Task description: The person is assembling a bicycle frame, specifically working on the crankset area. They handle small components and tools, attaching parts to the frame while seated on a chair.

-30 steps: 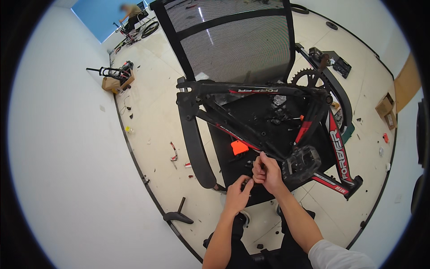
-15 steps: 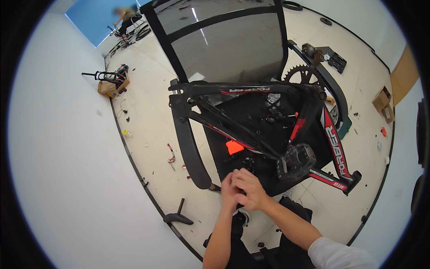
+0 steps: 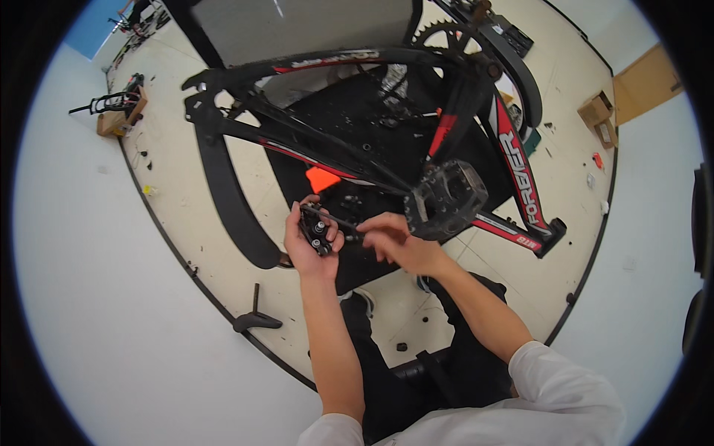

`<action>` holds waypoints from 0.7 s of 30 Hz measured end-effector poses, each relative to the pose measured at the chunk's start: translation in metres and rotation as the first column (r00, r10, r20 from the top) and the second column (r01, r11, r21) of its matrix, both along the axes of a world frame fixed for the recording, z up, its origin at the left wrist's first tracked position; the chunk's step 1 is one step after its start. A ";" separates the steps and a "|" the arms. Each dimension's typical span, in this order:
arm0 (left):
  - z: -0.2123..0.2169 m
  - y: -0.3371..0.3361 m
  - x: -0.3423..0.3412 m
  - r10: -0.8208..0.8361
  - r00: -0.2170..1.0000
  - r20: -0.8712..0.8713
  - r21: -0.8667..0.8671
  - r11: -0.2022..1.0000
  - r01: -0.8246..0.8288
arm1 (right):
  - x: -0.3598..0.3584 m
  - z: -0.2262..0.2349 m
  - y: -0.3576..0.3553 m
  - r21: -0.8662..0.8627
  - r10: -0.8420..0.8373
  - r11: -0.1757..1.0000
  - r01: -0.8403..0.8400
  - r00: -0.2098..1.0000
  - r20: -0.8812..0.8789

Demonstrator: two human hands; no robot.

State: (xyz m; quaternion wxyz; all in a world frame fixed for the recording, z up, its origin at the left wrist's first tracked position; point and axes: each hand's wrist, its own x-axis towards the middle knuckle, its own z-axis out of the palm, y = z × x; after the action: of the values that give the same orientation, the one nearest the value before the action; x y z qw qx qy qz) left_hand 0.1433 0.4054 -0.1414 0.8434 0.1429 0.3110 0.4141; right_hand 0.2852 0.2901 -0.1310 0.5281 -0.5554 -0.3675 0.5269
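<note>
Resting in the left hand (image 3: 300,250), a small black metal part (image 3: 313,231) with silvery bolts is clasped between palm and curled fingers. It is held up over the near left portion of a black chair seat (image 3: 364,271). From it a thin dark rod (image 3: 336,218) is pointed toward the right hand (image 3: 405,247), whose fingertips are brought to the rod's far end; whether the rod is pinched there cannot be told. The two hands are kept apart, with the rod spanning the gap.

Just beyond the left hand, a bright orange piece (image 3: 322,179) is seen on the seat, and small black parts (image 3: 351,201) are scattered near it. Across the chair a black bicycle frame (image 3: 444,132) with red and white markings is laid. A dark pedal (image 3: 455,199) is seen close to the right hand, and at the far side a toothed chainring (image 3: 444,27) is shown. The frame is flanked by a curved black armrest (image 3: 225,204) on the left.

On the pale floor (image 3: 175,223) to the left, a black piece with an upright post (image 3: 257,320) is seen; farther off, a bicycle fork (image 3: 104,103) is set by a cardboard box (image 3: 111,125). More cardboard boxes (image 3: 596,110) are placed at the right.
</note>
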 end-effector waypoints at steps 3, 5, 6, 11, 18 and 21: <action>0.009 -0.011 0.009 -0.167 0.980 0.105 0.052 0.985 0.162 | 0.031 -0.009 -0.006 0.031 -0.099 0.994 0.103 0.989 -0.108; 0.010 -0.022 0.011 -0.381 0.924 0.018 0.089 0.922 0.378 | 0.041 -0.014 -0.016 -0.014 -0.312 0.948 0.319 0.917 -0.247; 0.013 -0.027 0.012 -0.479 0.877 -0.028 0.106 0.871 0.479 | 0.045 -0.015 -0.019 -0.076 -0.442 0.892 0.445 0.828 -0.346; 0.024 -0.058 0.034 -0.719 0.412 -0.560 -0.041 0.521 0.853 | 0.079 -0.018 -0.051 -0.052 -0.334 0.924 0.378 0.735 -0.590; -0.001 -0.068 0.030 -0.458 0.420 -0.783 -0.008 0.684 0.729 | 0.058 0.003 -0.058 -0.048 -0.047 0.998 0.030 0.917 -0.397; -0.012 -0.062 0.016 -0.234 0.596 -0.768 0.185 0.810 0.556 | 0.034 0.016 -0.050 0.024 0.196 0.980 -0.199 0.931 -0.309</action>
State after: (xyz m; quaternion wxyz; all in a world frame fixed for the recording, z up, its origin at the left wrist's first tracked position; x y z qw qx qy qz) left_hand 0.1591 0.3438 -0.1535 0.6767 0.5308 0.4783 0.1774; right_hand 0.3192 0.2396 -0.1146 0.5213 -0.4282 -0.3319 0.6594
